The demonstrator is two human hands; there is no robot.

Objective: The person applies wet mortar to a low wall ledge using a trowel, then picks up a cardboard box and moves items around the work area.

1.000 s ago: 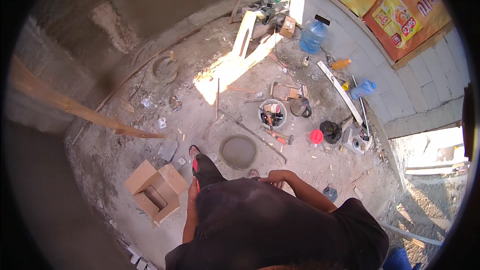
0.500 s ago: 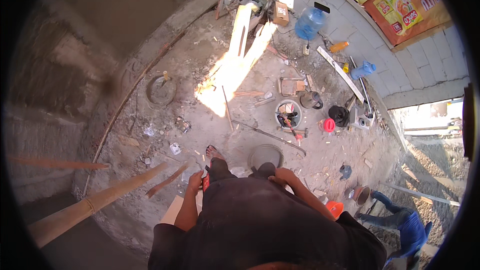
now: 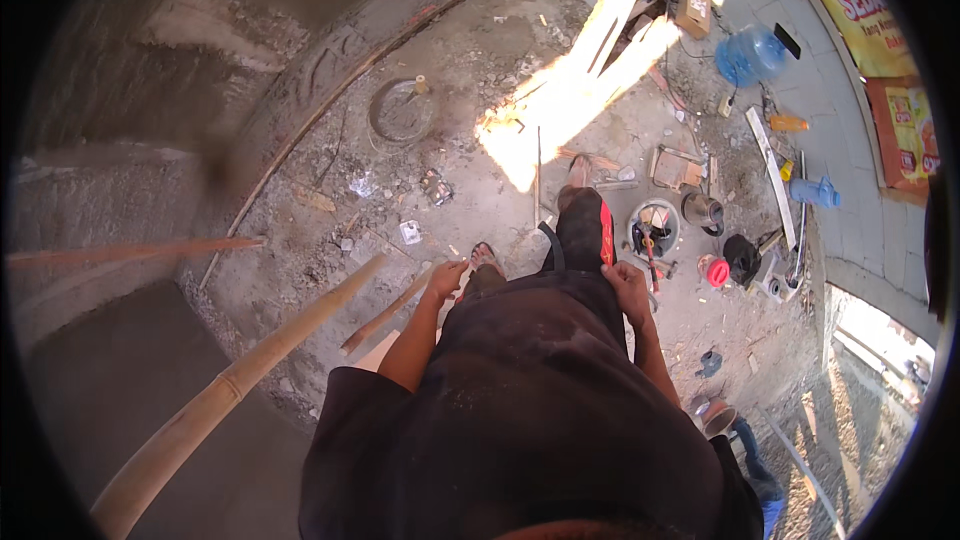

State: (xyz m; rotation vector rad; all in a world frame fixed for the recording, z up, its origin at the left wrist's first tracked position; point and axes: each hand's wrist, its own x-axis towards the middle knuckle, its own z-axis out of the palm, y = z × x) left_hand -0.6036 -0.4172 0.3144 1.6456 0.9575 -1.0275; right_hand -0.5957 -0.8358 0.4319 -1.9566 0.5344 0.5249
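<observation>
My left hand (image 3: 447, 281) hangs beside my left leg with its fingers curled together; anything between them is too small to make out. On the other side my right hand (image 3: 628, 292) has its fingers closed at the side of my dark trousers (image 3: 580, 232), pinching the cloth by the red patch. A dark strap dangles at the front of the trousers. My right foot is forward on the dusty floor, and the left foot is farther back. Just beyond my right hand stands a bucket of tools (image 3: 655, 230), with a hammer (image 3: 653, 265) beside it.
A bamboo pole (image 3: 235, 380) slants up at the left. Past my right leg are a metal jug (image 3: 703, 211), a red-lidded container (image 3: 714, 271) and a black bag (image 3: 741, 259). A large blue water bottle (image 3: 750, 55) lies by the wall. At lower right, another person (image 3: 757, 475) is partly hidden.
My right leg has stepped forward beside the tool bucket. My view has turned, shifting the floor things rightward. Both hands have risen in the picture; the other person is now mostly hidden.
</observation>
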